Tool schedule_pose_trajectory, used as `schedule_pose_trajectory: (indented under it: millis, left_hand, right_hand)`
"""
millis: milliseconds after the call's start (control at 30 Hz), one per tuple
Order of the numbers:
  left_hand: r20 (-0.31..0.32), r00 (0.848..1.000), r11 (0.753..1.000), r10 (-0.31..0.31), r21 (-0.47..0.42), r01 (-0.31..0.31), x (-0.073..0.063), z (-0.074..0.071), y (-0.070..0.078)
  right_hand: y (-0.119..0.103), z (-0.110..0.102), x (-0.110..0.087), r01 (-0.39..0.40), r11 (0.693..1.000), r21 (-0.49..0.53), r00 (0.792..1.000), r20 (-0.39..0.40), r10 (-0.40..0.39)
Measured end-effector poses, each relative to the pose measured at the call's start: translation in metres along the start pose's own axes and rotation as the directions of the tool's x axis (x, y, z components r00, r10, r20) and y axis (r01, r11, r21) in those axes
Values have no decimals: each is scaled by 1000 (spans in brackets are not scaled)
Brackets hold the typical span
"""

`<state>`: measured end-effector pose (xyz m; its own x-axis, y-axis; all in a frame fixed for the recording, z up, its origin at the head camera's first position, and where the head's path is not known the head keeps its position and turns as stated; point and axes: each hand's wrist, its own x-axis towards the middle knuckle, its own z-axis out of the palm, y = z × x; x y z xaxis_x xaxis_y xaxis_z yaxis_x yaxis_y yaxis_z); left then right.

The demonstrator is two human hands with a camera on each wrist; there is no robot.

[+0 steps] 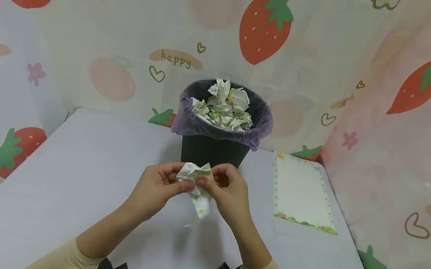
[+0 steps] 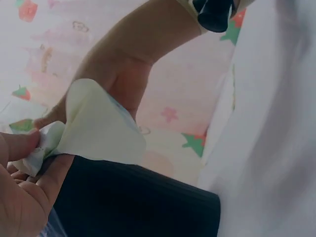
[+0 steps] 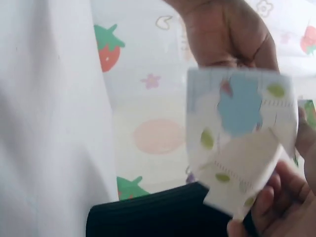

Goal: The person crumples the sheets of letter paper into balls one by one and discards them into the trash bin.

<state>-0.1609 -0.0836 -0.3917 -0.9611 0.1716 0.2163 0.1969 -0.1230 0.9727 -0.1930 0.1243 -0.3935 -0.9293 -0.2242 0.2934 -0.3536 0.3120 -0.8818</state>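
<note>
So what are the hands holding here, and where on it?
Both hands, left hand and right hand, pinch one crumpled sheet of patterned paper by its upper bunched part; its lower end hangs free above the table.

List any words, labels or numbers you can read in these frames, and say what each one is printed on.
"happy": on the strawberry-print backdrop cloth, in a tan patch behind the bin.
"ppy": cut off at the left frame edge, on the same cloth.
A further tan patch at the right edge is cut off, not readable.
Sheet of paper on the table: pictures only, no text legible.
Crumpled paper held by both hands: print only, no words legible.
</note>
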Motion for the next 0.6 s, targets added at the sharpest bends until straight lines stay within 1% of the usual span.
schedule_pose_trajectory:
  millis: [33,67,100,167,233,267,300,333,400,433,467,600]
  left_hand:
    - [-22,1000,1000,-8,-7,8,1,-2,1]
    - [-44,999,1000,-18,-17,18,3,-5,2]
    - [-66,997,999,-30,-34,28,5,-8,2]
    - [-94,994,995,-56,-92,48,8,-14,4]
    - [-91,992,987,-83,-147,69,10,-19,5]
    - [-76,993,983,-95,-167,81,11,-20,5]
    - [-59,993,979,-103,-181,90,11,-21,6]
    - [-43,993,977,-106,-189,97,10,-22,6]
    - [-16,995,976,-98,-197,93,10,-21,6]
    - [-12,996,977,-92,-197,88,9,-20,5]
    - [-14,996,977,-85,-196,81,8,-19,5]
    - [-56,995,984,-80,-167,69,7,-16,1]
  right_hand:
    - [1,-2,2,68,997,-31,997,38,-67]
    - [3,-6,3,137,989,-58,987,87,-132]
    - [4,-10,5,207,975,-78,971,142,-195]
    - [7,-17,7,332,937,-110,922,249,-297]
    - [8,-20,8,421,898,-125,873,326,-364]
    - [8,-21,7,453,882,-131,854,349,-387]
    - [8,-20,7,479,867,-136,839,361,-407]
    - [8,-19,6,502,853,-145,828,364,-425]
    - [7,-15,5,523,839,-151,822,349,-450]
    - [7,-13,5,527,838,-144,822,336,-460]
    - [7,-10,4,523,842,-133,826,321,-463]
    - [4,-1,1,471,876,-102,863,256,-435]
